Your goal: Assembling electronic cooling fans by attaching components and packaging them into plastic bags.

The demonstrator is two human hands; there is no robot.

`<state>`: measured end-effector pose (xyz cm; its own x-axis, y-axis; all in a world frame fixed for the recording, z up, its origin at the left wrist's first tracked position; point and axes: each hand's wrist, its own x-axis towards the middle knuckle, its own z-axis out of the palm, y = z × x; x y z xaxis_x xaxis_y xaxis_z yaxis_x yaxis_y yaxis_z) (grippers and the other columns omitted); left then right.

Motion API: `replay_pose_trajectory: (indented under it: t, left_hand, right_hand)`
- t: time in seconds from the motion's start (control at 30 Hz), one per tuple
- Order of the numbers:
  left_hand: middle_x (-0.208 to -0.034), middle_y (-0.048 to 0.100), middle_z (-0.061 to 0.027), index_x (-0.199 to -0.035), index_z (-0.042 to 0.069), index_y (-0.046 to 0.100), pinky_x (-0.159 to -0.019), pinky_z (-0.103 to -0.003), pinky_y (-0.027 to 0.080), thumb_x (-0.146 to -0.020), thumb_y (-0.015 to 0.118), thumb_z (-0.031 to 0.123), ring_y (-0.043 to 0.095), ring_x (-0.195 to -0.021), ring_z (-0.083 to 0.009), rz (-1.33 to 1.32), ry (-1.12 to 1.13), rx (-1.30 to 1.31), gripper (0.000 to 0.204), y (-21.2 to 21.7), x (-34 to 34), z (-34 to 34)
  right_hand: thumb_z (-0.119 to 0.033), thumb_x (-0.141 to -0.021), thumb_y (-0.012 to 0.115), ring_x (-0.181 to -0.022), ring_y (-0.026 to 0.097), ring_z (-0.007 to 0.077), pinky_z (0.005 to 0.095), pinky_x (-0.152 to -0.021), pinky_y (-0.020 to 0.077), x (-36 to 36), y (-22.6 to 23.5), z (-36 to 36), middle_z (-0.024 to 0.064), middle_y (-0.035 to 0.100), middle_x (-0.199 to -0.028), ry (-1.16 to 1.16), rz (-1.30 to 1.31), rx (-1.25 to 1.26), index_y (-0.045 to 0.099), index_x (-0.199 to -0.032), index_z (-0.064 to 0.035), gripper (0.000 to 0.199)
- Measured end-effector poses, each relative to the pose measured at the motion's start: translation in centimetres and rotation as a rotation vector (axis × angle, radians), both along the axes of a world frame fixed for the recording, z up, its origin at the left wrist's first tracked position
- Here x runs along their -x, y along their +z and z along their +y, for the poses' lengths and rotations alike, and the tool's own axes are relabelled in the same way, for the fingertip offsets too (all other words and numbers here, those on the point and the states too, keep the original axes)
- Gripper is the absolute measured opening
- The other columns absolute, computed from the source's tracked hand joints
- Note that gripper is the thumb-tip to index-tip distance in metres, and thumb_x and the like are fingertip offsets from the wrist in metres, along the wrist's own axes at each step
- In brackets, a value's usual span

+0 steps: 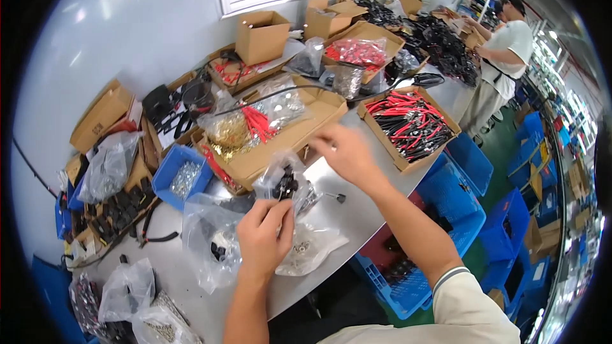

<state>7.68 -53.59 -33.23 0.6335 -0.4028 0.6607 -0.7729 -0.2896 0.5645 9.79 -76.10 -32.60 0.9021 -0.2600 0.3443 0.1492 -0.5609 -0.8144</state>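
Right, head view only: left hand (264, 232) pinches the neck of a small clear bag (285, 181) of dark parts, held just above the table (357, 213). Right hand (341, 150) is up over the table with fingers spread, gripping nothing that I can see, just beside the long carton (280, 143). Bag looks light and floppy, film likely slippery; contents loose, so I'd judge a grip at the gathered neck is the safe one, a body grip would let it sag or spill. A small dark part with a stem (336, 197) lies on the table near the bag. Containers: long carton holds gold-coloured pieces and red bits in clear bags; blue bin (180, 178) holds silvery hardware; right carton (408, 124) is full of red-and-black leads; far carton (360, 51) has bagged red pieces. More clear bags (213, 236) lie flat by the left hand, one with pale small parts. Another person (503, 57) stands at the far end, hands at the black cable pile.
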Motion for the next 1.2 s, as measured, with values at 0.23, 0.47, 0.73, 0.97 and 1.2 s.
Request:
replay_pose_trajectory:
  t: [0.23, 0.47, 0.73, 0.97, 1.2]
  left_hand:
    - [-0.074, 0.059, -0.0069, -0.083, 0.001, 0.067, -0.046, -0.024, 0.039, -0.072, 0.069, -0.003, 0.051, -0.051, -0.0122, -0.007, -0.045, 0.055, 0.012, 0.0, 0.2, 0.0]
    - [-0.074, 0.059, -0.0066, -0.083, 0.001, 0.067, -0.046, -0.024, 0.04, -0.073, 0.068, -0.003, 0.049, -0.051, -0.012, 0.017, -0.048, 0.049, 0.011, 0.1, 0.3, -0.3]
    - [-0.076, 0.061, -0.0068, -0.083, 0.001, 0.067, -0.047, -0.025, 0.042, -0.073, 0.07, -0.001, 0.054, -0.053, -0.0138, -0.002, -0.085, 0.059, 0.01, -0.3, -0.2, -0.3]
    - [-0.085, 0.062, -0.0066, -0.085, 0.004, 0.068, -0.046, -0.027, 0.043, -0.074, 0.073, 0.005, 0.055, -0.052, -0.0156, -0.033, -0.12, -0.025, 0.012, 0.0, 0.1, 0.0]
    - [-0.091, 0.062, -0.0067, -0.085, 0.004, 0.068, -0.051, -0.03, 0.047, -0.074, 0.078, 0.016, 0.059, -0.056, -0.0193, 0.006, -0.038, -0.017, 0.019, 0.1, -0.1, 0.2]
  right_hand:
    - [-0.025, -0.075, 0.069, -0.103, 0.053, 0.0357, 0.043, -0.085, 0.0456, -1.2, -5.9, 0.3, 0.0189, 0.053, -0.106, -0.009, 0.097, 0.478, 0.064, -0.108, -0.0076, 0.037]
    - [-0.019, -0.074, 0.066, -0.099, 0.053, 0.0354, 0.0431, -0.082, 0.0453, -2.0, -7.7, -1.1, 0.0169, 0.054, -0.1, -0.021, 0.003, 0.528, 0.064, -0.098, -0.0042, 0.028]
    - [-0.02, -0.079, 0.064, -0.09, 0.056, 0.0314, 0.0376, -0.081, 0.0464, 5.6, -6.2, -0.4, 0.0145, 0.057, -0.093, -0.048, 0.152, 0.147, 0.062, -0.095, -0.0034, 0.023]
    - [-0.016, -0.083, 0.061, -0.073, 0.06, 0.0282, 0.0403, -0.058, 0.0509, 7.3, -7.2, 3.2, 0.0104, 0.056, -0.088, -0.038, 0.051, 0.728, 0.056, -0.09, -0.0073, 0.012]
    - [-0.015, -0.08, 0.065, -0.081, 0.061, 0.0338, 0.0397, -0.071, 0.0499, 4.7, 0.1, 0.4, 0.016, 0.062, -0.087, -0.139, 0.022, 0.216, 0.064, -0.093, -0.0017, 0.019]
